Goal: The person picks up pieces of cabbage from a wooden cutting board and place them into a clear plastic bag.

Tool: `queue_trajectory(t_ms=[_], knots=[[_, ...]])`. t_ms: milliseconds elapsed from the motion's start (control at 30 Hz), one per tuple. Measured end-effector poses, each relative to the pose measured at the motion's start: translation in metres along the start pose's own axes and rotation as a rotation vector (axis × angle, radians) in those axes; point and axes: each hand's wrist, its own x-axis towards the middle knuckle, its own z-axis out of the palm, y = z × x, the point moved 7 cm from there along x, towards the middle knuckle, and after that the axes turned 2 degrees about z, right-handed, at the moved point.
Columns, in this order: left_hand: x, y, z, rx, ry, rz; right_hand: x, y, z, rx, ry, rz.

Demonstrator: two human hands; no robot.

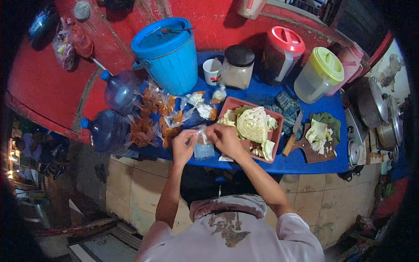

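My left hand [184, 146] and my right hand [227, 139] are close together at the table's front edge. Between them is a small clear plastic bag [201, 133], its upper part pinched by the fingertips of both hands. Just below, flat clear plastic bags [204, 151] lie on the blue tabletop. Right of my right hand, a pink plastic tray [280, 126] holds a cut cabbage [252, 123] and loose leaves. Beyond my hands lie knotted bags with white pieces [203, 109]. Several bags of orange-brown food [144, 129] are to the left.
A knife [290, 142] rests beside a wooden board [314, 158] with cabbage scraps. Behind stand a blue lidded bucket [167, 59], a paper cup [212, 70], a jar [238, 68] and lidded pitchers [316, 77]. Large water bottles [109, 131] are left; pots [368, 101] are right.
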Motion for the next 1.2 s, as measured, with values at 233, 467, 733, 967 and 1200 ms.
queue_trajectory(t_ms=[233,467,733,967,1200], knots=[[-0.063,0.006,0.009,-0.046,0.151,-0.062,-0.033,-0.024,0.006,0.042,-0.036,-0.099],[-0.08,0.035,0.023,-0.004,-0.041,-0.102,-0.053,-0.013,0.013,-0.062,-0.257,-0.039],[-0.085,0.02,0.026,0.031,-0.127,-0.165,-0.073,-0.018,0.007,0.061,-0.147,-0.005],[-0.086,0.035,0.041,0.325,-0.172,0.044,-0.077,-0.02,0.006,-0.097,-0.178,-0.028],[-0.095,0.016,0.036,0.109,-0.015,-0.081,-0.099,0.036,0.035,0.867,0.012,0.651]])
